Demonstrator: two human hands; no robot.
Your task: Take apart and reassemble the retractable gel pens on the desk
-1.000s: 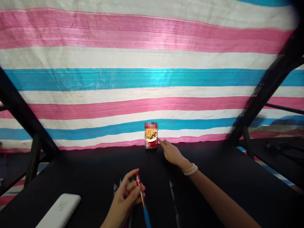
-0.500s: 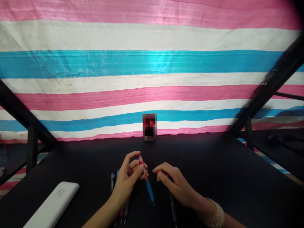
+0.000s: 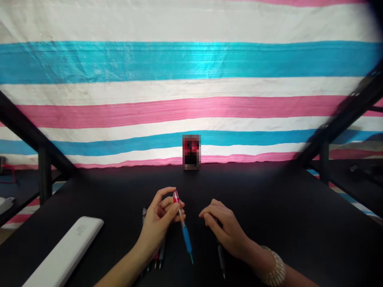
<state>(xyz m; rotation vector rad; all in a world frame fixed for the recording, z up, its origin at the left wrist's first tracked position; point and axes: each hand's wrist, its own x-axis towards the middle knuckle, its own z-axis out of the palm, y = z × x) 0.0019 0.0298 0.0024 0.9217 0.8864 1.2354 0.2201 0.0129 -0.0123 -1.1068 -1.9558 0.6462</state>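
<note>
My left hand [image 3: 161, 213] is closed on a ballpoint pen [image 3: 186, 235] with a red top, a clear barrel and a blue grip. The pen slants, its blue-green tip pointing down toward me, and the index finger rests on the red end. To the right, my right hand [image 3: 223, 225] hovers with loosely bent fingers, apparently holding nothing. Beneath it a dark pen [image 3: 221, 261] lies on the black tabletop, its upper end hidden by the hand. Several more pens [image 3: 160, 255] lie under and beside my left hand, partly covered.
A white flat slab like a power bank [image 3: 66, 249] lies at the left on the black table [image 3: 278, 223]. A small blurred-out red and black item [image 3: 191, 153] stands at the back edge. Black frame bars [image 3: 344, 115] rise on both sides before a striped sheet [image 3: 149, 113].
The view has tipped down slightly, so the table sits higher in the picture. My left hand keeps hold of the pen. My right hand has shifted a little to the right.
</note>
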